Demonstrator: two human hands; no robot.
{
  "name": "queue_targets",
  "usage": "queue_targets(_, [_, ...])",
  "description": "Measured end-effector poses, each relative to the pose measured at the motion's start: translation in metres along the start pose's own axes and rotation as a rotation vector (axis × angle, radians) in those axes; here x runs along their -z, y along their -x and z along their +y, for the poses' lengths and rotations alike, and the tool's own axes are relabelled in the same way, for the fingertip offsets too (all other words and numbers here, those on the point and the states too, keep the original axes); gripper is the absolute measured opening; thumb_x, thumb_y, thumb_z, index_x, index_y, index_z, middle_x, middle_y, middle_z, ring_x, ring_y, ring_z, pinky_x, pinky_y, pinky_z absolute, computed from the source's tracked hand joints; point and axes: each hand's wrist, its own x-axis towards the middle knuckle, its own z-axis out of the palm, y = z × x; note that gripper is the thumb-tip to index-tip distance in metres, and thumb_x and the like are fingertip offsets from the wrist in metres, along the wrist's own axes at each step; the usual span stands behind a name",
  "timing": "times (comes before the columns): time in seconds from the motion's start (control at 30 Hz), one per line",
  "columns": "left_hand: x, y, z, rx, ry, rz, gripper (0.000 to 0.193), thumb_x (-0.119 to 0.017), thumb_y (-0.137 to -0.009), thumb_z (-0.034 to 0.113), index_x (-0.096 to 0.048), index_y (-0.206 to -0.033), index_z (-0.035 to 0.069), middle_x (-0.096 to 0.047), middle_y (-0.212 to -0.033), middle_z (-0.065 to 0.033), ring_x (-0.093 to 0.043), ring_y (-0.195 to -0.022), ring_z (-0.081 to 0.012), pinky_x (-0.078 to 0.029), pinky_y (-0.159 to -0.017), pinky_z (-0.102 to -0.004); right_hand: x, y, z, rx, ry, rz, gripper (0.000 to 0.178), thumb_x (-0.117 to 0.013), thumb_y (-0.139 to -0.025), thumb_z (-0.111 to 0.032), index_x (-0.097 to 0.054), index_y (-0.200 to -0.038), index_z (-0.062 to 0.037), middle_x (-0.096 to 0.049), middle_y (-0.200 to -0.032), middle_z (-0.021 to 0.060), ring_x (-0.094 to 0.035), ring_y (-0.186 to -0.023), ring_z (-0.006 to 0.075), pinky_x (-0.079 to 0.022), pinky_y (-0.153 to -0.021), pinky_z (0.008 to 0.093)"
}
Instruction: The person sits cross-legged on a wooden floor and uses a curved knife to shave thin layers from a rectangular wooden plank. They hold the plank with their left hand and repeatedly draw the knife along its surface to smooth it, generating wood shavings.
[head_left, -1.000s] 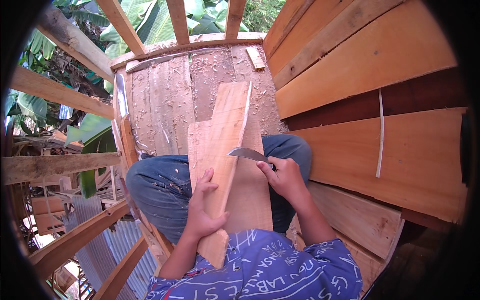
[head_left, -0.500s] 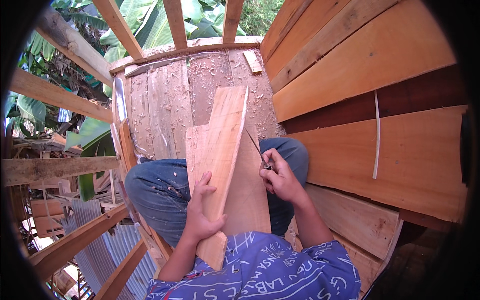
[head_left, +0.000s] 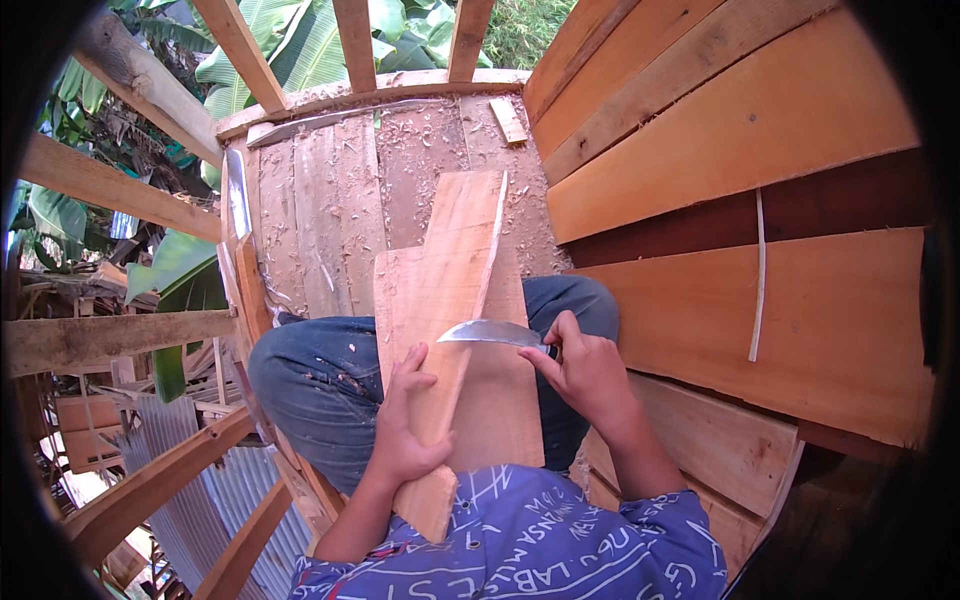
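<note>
Across my lap lies a wide wooden board (head_left: 500,420), with a narrower plank (head_left: 455,260) slanting over it. My left hand (head_left: 408,430) is wrapped round the lower part of that plank, thumb on one edge and fingers on the other. In my right hand (head_left: 583,368) is a knife (head_left: 490,331) with a curved, broad blade, its dark handle mostly hidden by my fingers. The blade points left, flat side showing, and overlaps the plank's right edge in the picture; whether it touches the wood I cannot tell.
Wood shavings litter the plank floor (head_left: 330,200) ahead, where a small wood offcut (head_left: 507,121) lies. A long metal blade (head_left: 238,192) rests along the left side. Wooden rails (head_left: 130,335) fence the left and front. Wide boards (head_left: 760,320) bearing a thin strip (head_left: 759,275) line the right.
My right hand has turned the knife, so its blade swings from pointing up along the plank's edge to lying leftward over it. The plank's far end has shifted slightly right.
</note>
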Motion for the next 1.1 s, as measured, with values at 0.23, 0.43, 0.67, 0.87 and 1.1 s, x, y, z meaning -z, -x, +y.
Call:
queue_targets(0.23, [0.003, -0.002, -0.002, -0.028, -0.016, -0.005, 0.062, -0.076, -0.058, 0.015, -0.048, -0.114, 0.007, -0.041, -0.149, -0.0240, -0.033, -0.143, -0.0411, -0.016, -0.119, -0.0547, -0.001, -0.010, -0.001, -0.086, 0.090, 0.080, 0.044, -0.070, -0.088, -0.045, -0.053, -0.083, -0.0052, -0.060, -0.059, 0.0151, -0.064, -0.057, 0.0357, -0.049, -0.051, 0.0434])
queue_targets(0.43, [0.003, -0.005, 0.000, -0.038, -0.071, -0.013, 0.062, -0.077, -0.059, 0.015, -0.049, -0.114, 0.007, -0.042, -0.148, -0.0247, -0.033, -0.143, -0.0416, -0.016, -0.119, -0.0551, 0.004, -0.016, -0.015, -0.017, 0.192, 0.065, 0.052, -0.067, -0.086, -0.056, -0.052, -0.075, -0.0069, -0.058, -0.053, 0.0113, -0.063, -0.050, 0.0320, -0.049, -0.045, 0.0403])
queue_targets(0.67, [0.004, -0.005, 0.000, -0.054, -0.095, -0.021, 0.061, -0.077, -0.060, 0.017, -0.050, -0.114, 0.006, -0.042, -0.148, -0.0253, -0.033, -0.143, -0.0414, -0.016, -0.119, -0.0552, 0.006, -0.006, -0.019, -0.059, 0.234, 0.065, 0.054, -0.067, -0.086, -0.057, -0.055, -0.076, -0.0060, -0.059, -0.053, 0.0104, -0.063, -0.049, 0.0302, -0.049, -0.044, 0.0391])
queue_targets(0.87, [0.006, -0.004, -0.003, -0.048, -0.084, -0.033, 0.061, -0.077, -0.059, 0.017, -0.050, -0.113, 0.006, -0.043, -0.148, -0.0259, -0.034, -0.142, -0.0418, -0.017, -0.119, -0.0554, 0.000, 0.001, -0.024, -0.060, 0.173, 0.076, 0.053, -0.069, -0.084, -0.057, -0.055, -0.076, -0.0062, -0.059, -0.053, 0.0084, -0.064, -0.049, 0.0281, -0.049, -0.045, 0.0378])
queue_targets(1.1, [0.005, -0.006, -0.002, -0.052, -0.084, -0.025, 0.061, -0.078, -0.059, 0.017, -0.050, -0.113, 0.006, -0.043, -0.147, -0.0254, -0.035, -0.142, -0.0420, -0.018, -0.119, -0.0550, -0.003, 0.001, -0.021, -0.026, 0.181, 0.117, 0.051, -0.071, -0.084, -0.054, -0.054, -0.076, -0.0065, -0.058, -0.053, 0.0088, -0.063, -0.049, 0.0286, -0.050, -0.047, 0.0385])
